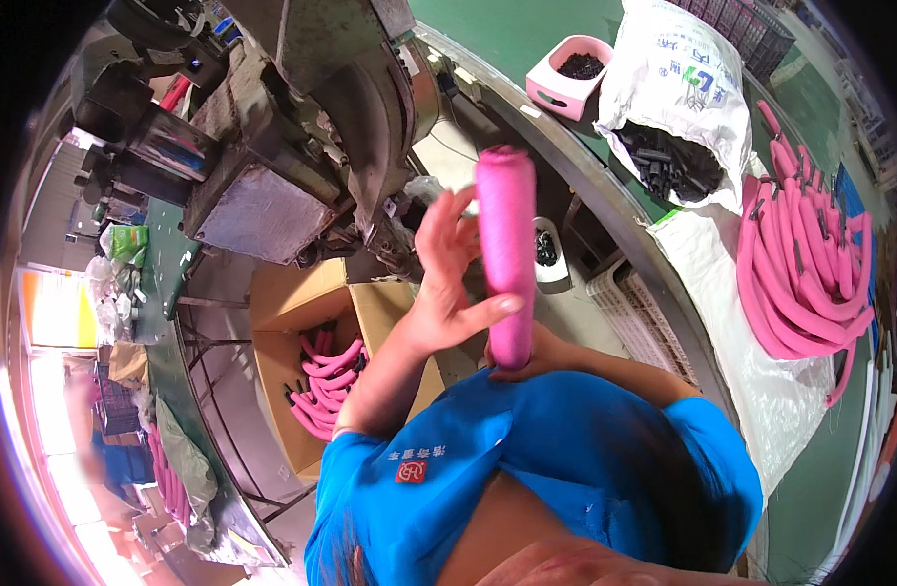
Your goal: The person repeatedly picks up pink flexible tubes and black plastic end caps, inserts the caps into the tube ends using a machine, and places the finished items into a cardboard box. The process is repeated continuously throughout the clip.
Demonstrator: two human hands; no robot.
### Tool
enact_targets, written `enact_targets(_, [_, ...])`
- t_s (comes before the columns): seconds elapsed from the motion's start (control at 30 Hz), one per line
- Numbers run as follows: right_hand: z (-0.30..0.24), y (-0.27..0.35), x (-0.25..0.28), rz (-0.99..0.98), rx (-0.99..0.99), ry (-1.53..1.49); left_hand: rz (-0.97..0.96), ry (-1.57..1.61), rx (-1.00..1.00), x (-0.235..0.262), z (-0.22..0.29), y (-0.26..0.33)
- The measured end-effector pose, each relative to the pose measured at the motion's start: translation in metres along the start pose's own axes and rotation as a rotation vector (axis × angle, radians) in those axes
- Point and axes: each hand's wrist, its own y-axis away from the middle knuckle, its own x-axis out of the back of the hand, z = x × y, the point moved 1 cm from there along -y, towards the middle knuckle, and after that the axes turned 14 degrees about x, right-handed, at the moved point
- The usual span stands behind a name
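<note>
The left hand point(445, 298) spreads wide left of the pink, cylindrical foam tube point(508, 239); the right hand point(542, 353) holds its lower end. A loose grip could tip it.

A pink plastic bin point(570, 49) stands on the green table point(487, 24) at the upper right, beside a white sack point(673, 73) open on black parts point(668, 168). A dark plastic crate point(759, 41) sits beyond. A grimy metal machine point(272, 127) fills the upper left; an open cardboard box point(272, 386) stands left of centre, below it.
</note>
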Motion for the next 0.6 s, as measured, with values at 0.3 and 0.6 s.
enact_targets(0.3, [-0.003,0.022,-0.007,0.145,-0.052,0.144,0.209,-0.238,0.182,-0.039,0.022,-0.02])
enact_targets(0.6, [0.004,0.035,-0.024,0.159,-0.273,-0.323,0.094,-0.369,0.171,-0.053,-0.003,0.017])
